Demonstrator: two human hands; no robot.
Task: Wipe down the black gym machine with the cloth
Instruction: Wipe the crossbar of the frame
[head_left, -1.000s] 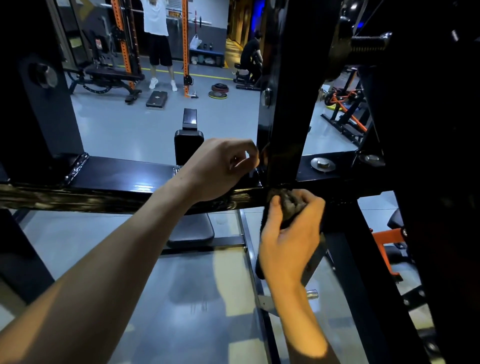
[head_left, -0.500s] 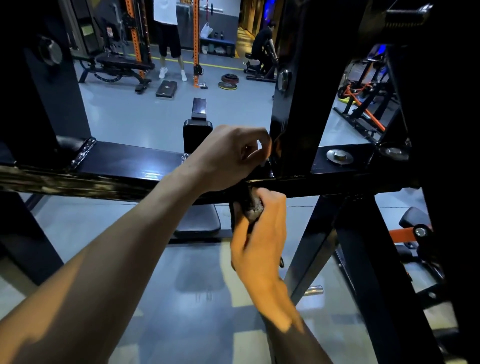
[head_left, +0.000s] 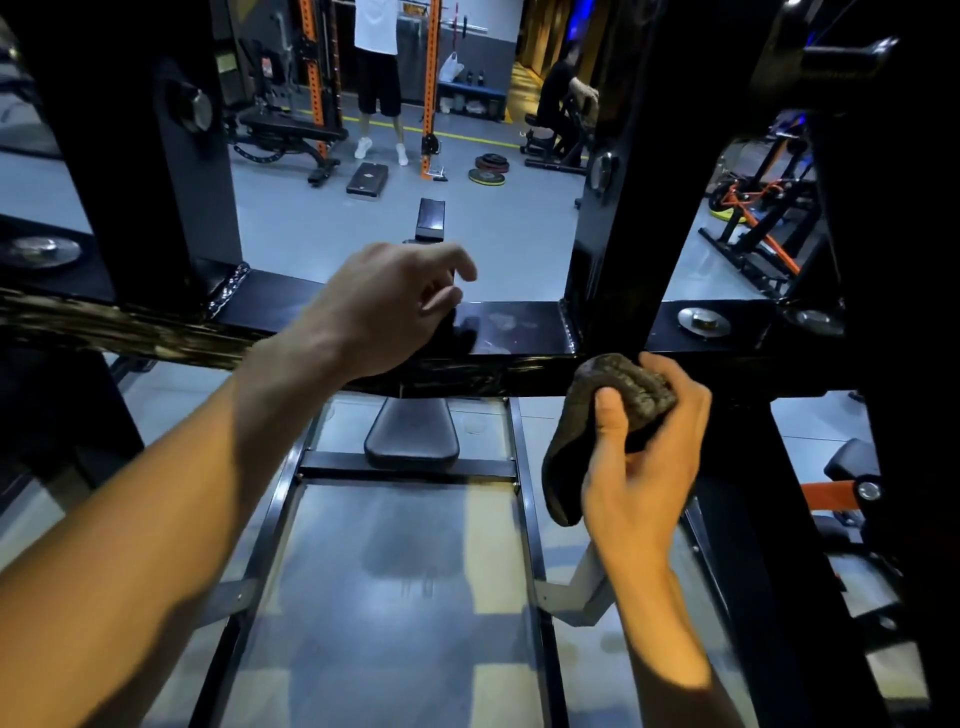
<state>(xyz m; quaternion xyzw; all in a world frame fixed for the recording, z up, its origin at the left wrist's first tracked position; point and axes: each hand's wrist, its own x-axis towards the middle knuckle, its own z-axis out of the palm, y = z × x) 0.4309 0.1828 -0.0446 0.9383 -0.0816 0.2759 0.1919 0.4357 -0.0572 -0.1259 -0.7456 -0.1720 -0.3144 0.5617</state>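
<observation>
Two hands in play: right hand (head_left: 641, 457) has the cloth (head_left: 618, 400) bunched in a fist-like grip, thumb pinned across the near face, fingers wrapped round the far side, a loose tail hanging down on the left. The wad sits at the near edge of the black gym machine's crossbar (head_left: 519, 327), right where the crossbar meets the upright post (head_left: 613, 208); looks touching or just off, cannot tell which. Left hand (head_left: 384, 306) hovers over the crossbar to the left, fingers loosely curled, gripping nothing; whether the fingertips touch the bar I cannot tell. Handling call: cloth is soft, light, textured, so it'll conform to edges and weld beads but can slip or unbunch; keep the wad tight in the palm and tuck the tail in. The frame is rigid painted steel, heavy, won't shift under pressure, glossy so likely slick; smudges show on the top face. The bolt head (head_left: 704, 321) to the right is a likely snag point.
</observation>
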